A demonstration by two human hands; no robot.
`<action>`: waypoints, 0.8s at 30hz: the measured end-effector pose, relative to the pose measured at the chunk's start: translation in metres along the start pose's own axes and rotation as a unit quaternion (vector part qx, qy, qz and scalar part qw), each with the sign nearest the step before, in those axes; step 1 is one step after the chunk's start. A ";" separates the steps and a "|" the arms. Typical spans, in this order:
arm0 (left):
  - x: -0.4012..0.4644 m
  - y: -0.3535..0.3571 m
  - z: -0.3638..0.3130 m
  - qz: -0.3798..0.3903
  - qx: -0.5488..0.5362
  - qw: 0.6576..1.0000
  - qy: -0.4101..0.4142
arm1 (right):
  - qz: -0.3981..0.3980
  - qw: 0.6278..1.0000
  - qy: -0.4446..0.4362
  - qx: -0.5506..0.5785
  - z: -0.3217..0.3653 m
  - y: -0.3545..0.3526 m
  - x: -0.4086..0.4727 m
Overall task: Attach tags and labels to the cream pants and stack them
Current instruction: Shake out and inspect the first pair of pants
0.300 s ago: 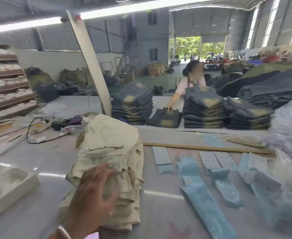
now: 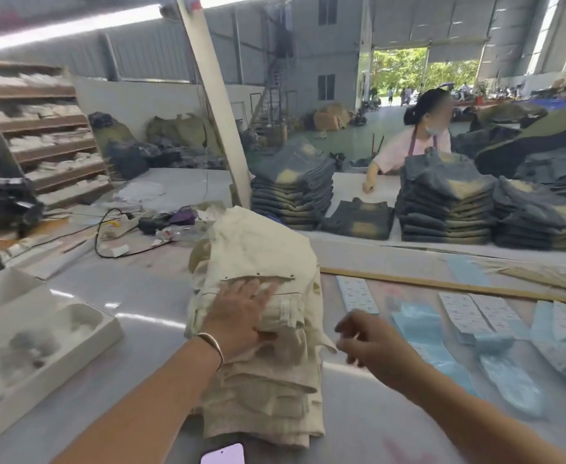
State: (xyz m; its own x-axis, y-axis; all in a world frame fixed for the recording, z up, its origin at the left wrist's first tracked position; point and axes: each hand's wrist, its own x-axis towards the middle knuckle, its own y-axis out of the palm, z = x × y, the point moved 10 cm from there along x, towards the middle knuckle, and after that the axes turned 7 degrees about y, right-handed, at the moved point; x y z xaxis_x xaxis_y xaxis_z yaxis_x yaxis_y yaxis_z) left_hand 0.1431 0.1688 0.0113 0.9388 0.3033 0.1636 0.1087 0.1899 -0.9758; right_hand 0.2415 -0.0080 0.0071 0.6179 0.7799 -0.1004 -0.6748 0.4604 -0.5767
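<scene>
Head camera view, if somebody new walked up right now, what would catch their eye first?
Probably the stack of cream pants in the middle of the table, with the left hand pressing flat on top and the right hand hovering beside it. Next, the label sheets on blue backing to the right, and the dark jeans stacks behind.

My bench in the big shed.

I stand at a pale grey table (image 2: 134, 316) in a tall hall with corrugated grey walls (image 2: 161, 51); a tube light (image 2: 71, 26) glows overhead and a slanted white post (image 2: 214, 95) rises from the table. Wooden shelves (image 2: 47, 142) climb on my left. Ahead, an open doorway (image 2: 402, 72) shows green trees, with a metal staircase (image 2: 271, 92) against the far wall and a green floor (image 2: 345, 135) beyond.
</scene>
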 end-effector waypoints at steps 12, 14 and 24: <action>0.006 -0.037 0.020 -0.117 -0.452 0.882 0.059 | 0.117 0.900 0.309 0.283 0.034 0.065 0.137; 0.001 -0.048 0.016 -0.150 -0.435 0.884 0.083 | 0.077 0.937 0.293 0.174 0.044 0.056 0.146; -0.054 -0.040 0.083 -0.289 -0.390 0.866 -0.120 | -0.043 0.933 0.001 -0.357 0.161 0.012 0.160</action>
State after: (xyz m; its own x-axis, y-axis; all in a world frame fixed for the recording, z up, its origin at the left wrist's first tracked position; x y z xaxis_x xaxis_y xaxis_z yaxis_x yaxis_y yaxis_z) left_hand 0.0606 0.2224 0.0533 0.5701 0.5702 0.5915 0.8126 -0.2853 -0.5082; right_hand 0.2670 0.1903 0.1148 0.6593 0.7513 -0.0298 -0.1819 0.1209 -0.9759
